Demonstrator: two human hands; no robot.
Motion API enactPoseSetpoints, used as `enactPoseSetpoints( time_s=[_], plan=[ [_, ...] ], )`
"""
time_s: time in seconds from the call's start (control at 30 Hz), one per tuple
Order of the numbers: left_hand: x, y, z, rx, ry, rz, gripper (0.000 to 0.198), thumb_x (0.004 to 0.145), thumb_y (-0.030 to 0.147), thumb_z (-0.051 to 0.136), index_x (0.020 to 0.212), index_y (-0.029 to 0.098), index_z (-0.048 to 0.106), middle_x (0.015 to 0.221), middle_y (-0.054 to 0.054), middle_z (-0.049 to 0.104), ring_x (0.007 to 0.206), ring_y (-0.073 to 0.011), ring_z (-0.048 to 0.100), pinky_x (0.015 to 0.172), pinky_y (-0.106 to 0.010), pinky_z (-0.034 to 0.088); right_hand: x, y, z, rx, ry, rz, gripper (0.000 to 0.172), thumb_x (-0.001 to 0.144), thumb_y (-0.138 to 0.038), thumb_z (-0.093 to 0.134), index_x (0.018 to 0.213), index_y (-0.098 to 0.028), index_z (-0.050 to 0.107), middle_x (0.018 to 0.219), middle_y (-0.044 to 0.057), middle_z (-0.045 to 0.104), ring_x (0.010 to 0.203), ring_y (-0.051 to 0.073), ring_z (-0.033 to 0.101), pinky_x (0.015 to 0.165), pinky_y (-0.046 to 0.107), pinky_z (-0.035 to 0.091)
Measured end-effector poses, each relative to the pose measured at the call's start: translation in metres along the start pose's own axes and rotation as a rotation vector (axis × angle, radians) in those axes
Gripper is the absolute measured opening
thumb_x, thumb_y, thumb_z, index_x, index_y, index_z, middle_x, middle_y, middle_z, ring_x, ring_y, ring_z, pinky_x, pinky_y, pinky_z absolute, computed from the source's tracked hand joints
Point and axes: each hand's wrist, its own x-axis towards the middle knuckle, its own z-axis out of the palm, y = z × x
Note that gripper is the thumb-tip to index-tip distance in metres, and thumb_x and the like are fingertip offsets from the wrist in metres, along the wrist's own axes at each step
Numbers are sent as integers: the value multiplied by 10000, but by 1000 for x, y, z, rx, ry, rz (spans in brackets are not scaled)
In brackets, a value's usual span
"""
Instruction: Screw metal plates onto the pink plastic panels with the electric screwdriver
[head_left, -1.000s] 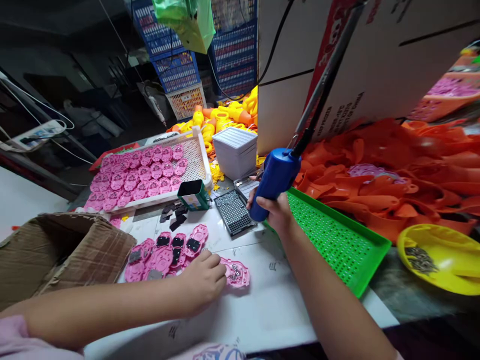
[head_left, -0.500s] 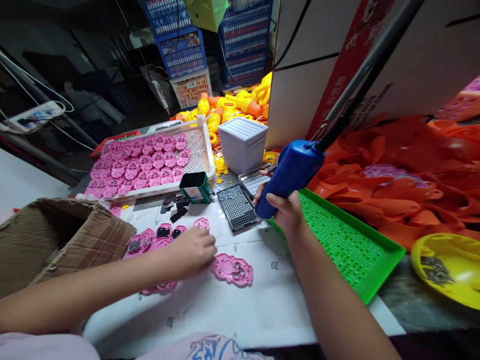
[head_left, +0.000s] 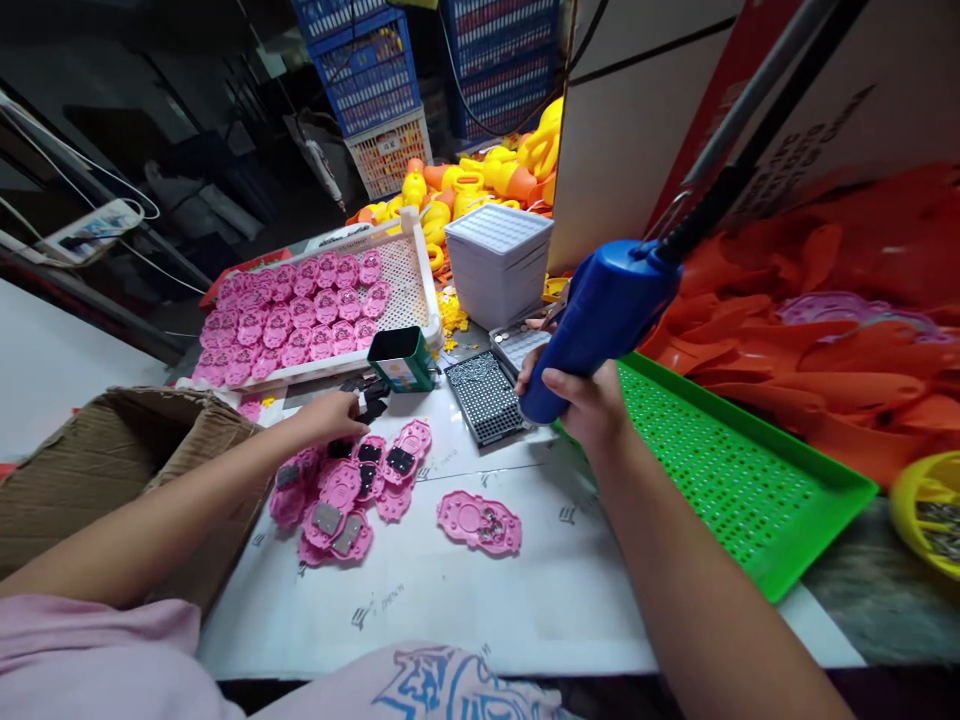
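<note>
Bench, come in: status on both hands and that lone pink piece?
Right hand gripping blue tool. Left hand at dark pieces, grip unclear. Lone pink piece on white sheet, untouched, in plain view.

Behind the lit table, stacked crates edge a dark room.

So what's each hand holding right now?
Left hand: at the black pieces; can't tell if gripping.
Right hand: closed around the blue tool.
</note>
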Motion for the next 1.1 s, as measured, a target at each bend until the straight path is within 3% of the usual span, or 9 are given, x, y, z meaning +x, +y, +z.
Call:
enactPoseSetpoints(
  time_s=[0.13, 0.23, 0.37, 0.53, 0.63, 0.83, 1.1],
  plan=[
    [7, -2, -1, -56, 3, 12, 266, 904, 417, 653, 858, 156, 629, 824, -1, 645, 756, -161, 616, 726, -318, 500, 1, -1, -1, -9, 5, -15, 619, 477, -469, 855, 1001, -215, 645, 592, -40, 605, 495, 142, 569, 518, 308, 471],
    [13, -5, 0, -117, 48, 30, 216, 793, 364, 691, 743, 191, 573, 731, 9, 621, 720, -187, 600, 649, -286, 420, 2, 0, -3, -21, 1, -17, 625, 487, -463, 850, 1023, -214, 649, 607, -31, 611, 505, 144, 568, 531, 317, 471],
    [19, -9, 3, -219, 87, 31, 268, 658, 401, 704, 731, 217, 523, 704, 8, 607, 696, -210, 586, 592, -284, 359, 3, 2, -4, -39, -2, -11, 641, 489, -484, 843, 1042, -221, 650, 626, -30, 615, 512, 145, 564, 530, 324, 474],
    [25, -14, 8, -334, 82, 12, 330, 579, 397, 748, 698, 220, 496, 647, 34, 571, 660, -192, 569, 585, -274, 367, 2, 2, -4, -51, -16, -16, 615, 495, -500, 836, 1018, -233, 651, 618, -42, 610, 513, 143, 560, 539, 327, 476],
    [25, -16, 11, -377, 73, -7, 318, 634, 352, 778, 728, 203, 513, 652, 49, 566, 637, -158, 560, 599, -265, 402, 2, 1, -3, -53, -26, -18, 595, 512, -500, 833, 1017, -244, 649, 628, -37, 600, 517, 149, 563, 538, 338, 481],
    [23, -20, 14, -410, 78, -56, 216, 905, 346, 678, 877, 147, 600, 795, 24, 597, 681, -121, 572, 660, -279, 498, 1, 0, -4, -42, -24, -22, 545, 489, -529, 851, 924, -259, 664, 631, -18, 590, 521, 166, 564, 549, 373, 497],
    [16, -18, 20, -554, 162, -73, 229, 929, 367, 651, 885, 148, 604, 790, 24, 589, 671, -117, 561, 655, -279, 496, 0, -1, -1, -30, -10, -7, 542, 457, -532, 872, 870, -249, 663, 606, -18, 586, 507, 164, 558, 514, 361, 489]
  ],
)
